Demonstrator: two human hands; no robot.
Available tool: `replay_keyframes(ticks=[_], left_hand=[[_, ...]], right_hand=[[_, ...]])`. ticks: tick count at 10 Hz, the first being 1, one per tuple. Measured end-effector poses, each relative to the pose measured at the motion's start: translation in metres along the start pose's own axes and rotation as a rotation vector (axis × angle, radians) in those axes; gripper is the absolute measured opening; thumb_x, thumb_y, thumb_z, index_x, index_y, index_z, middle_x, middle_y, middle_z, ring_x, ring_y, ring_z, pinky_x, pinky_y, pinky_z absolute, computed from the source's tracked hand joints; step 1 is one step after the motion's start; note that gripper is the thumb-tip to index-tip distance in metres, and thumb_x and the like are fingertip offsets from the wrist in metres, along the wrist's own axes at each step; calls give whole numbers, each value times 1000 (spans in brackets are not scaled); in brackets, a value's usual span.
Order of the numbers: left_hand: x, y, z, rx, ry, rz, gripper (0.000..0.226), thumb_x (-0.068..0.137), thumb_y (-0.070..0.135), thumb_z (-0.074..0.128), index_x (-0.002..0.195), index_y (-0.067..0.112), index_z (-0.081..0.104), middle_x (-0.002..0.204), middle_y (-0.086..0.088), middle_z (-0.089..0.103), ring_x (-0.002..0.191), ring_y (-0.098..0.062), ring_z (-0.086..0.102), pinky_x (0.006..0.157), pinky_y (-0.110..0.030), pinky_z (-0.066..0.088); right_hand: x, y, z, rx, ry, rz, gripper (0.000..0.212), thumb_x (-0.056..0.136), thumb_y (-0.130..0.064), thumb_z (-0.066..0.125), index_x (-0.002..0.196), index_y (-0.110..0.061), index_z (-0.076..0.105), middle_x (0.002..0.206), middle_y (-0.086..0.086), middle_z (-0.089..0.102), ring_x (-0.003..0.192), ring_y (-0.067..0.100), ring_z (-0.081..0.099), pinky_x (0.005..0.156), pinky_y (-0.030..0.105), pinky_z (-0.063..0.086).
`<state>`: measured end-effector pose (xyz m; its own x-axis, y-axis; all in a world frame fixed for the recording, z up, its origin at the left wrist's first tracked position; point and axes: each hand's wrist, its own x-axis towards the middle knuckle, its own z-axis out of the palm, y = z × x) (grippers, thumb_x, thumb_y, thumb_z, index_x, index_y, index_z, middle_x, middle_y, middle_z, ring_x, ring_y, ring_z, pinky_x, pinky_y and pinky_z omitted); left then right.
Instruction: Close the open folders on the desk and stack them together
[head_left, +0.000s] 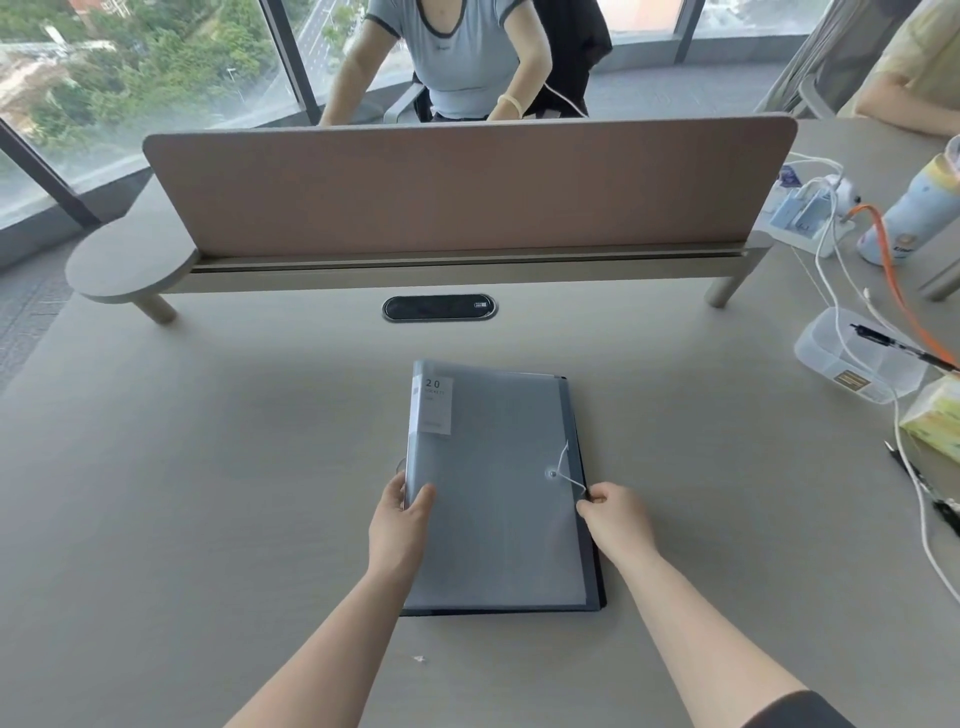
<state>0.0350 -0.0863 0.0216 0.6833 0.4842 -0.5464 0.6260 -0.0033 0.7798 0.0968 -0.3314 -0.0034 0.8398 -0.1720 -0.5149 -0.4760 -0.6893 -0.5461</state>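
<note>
Two folders on the desk (208, 467), stacked mid-desk right in front of us: translucent grey folder (493, 488) on top, dark folder (592, 577) under it, only its right + bottom edges showing. Both closed, edges roughly aligned, stack turned slightly off square. White label (434, 405) w/ "20" sits top-left corner of the top cover. Button clasp (552, 473) near the right edge, white string (569, 470) running from it toward our right hand.

Left hand (402, 525): gripping the stack's left edge, thumb on top of the cover, fingers wrapped around the side. Right hand (610, 519): fingers closed, pinching at the right edge where the string ends; can't tell if it holds string only or the edge too.

Rest of desk: divider panel (467, 192) across the back, cable grommet (439, 308) just in front of it. Right side, well apart from the folders: clear plastic box (852, 374) w/ a pen (904, 351) lying over it, white + orange cables (883, 244), tissue pack (935, 421), blue bottle (919, 213). Another person (467, 57) sits behind the divider.
</note>
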Motion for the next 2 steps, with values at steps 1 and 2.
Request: replay_keyframes(ticks=[1,2], left_hand=[[-1,2,-2,-18,0,-17,44,89,31,59,133,29,54,113,10,70,100,-14,66,87,-36,51],[0,3,-5,-22,1,-5,47,88,34,60,134,28,52,116,10,68,102,-14,65,89,-36,51]], right_hand=[[2,2,0,20,-2,-2,21,84,-19,58,93,-6,71,89,11,74,87,33,67,73,37,53],[0,6,-1,46,-7,-1,27,88,-19,58,110,-11,70,106,7,73,99,29,66,81,34,49]])
